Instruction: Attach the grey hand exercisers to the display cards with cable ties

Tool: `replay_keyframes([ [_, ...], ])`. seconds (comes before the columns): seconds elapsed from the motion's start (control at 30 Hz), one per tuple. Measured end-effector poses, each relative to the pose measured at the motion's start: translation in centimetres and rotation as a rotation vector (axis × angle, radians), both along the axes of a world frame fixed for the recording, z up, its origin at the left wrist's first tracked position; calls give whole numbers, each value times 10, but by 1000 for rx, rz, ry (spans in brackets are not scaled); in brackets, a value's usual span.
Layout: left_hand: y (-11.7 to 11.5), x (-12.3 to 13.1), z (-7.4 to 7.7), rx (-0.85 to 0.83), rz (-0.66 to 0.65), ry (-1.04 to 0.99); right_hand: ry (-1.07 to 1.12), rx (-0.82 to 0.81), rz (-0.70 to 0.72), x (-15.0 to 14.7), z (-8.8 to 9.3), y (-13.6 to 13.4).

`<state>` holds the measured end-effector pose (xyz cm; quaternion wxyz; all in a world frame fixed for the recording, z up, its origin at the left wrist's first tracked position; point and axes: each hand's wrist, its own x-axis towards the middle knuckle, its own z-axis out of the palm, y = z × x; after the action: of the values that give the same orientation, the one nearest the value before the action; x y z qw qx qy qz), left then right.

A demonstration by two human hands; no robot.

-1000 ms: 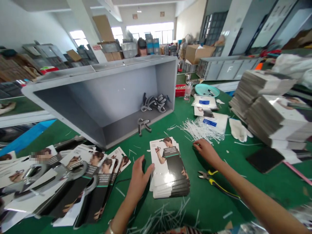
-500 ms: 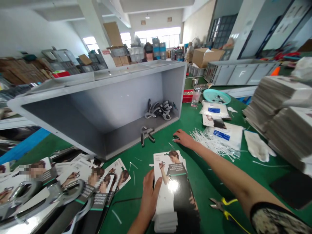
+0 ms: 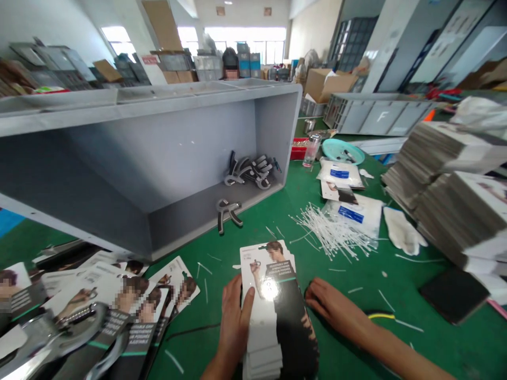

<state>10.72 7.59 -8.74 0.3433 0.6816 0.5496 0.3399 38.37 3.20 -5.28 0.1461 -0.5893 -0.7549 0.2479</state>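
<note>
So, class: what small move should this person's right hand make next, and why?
Probably press the right hand against the card stack, squaring it, because the left hand already braces the opposite edge and the lower cards look slightly uneven.

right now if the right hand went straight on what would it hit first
The right hand would meet the stack of printed cards first; its fingertips are at the stack's edge, perhaps touching, as depth is unclear.
</note>
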Motion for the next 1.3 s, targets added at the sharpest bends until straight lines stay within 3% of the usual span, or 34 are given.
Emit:
replay_keyframes([
  [0.07, 0, 0, 0, 16, 3, 6, 24, -27, -8, 8, 10, -1],
  [0.17, 0, 0, 1, 40, 18, 13, -89, 49, -199, 28, 18, 40],
  [0.3, -2, 0, 3, 37, 19, -6, -176, 67, -371, 47, 12, 115],
  [0.43, -5, 1, 7, 30, 39, -31, -182, 49, -417, 43, 0, 144],
  [0.53, -4, 1, 8, 30, 38, -32, -104, 20, -354, 41, -4, 135],
  [0.77, 2, -4, 6, 5, -53, -3, 248, -121, -293, 45, 7, 76],
  [0.97, 6, -7, 10, -65, -11, -140, 672, -266, -306, 11, 26, 49],
  [1.1, 6, -18, 29, -78, 135, -236, 1017, -253, -361, -21, 45, 47],
  [1.2, -1, -28, 51, -269, 218, -502, 1161, -248, -330, -46, 55, 44],
  [1.3, -18, -36, 65, -484, 180, -689, 1215, -287, -264, -75, 56, 36],
])
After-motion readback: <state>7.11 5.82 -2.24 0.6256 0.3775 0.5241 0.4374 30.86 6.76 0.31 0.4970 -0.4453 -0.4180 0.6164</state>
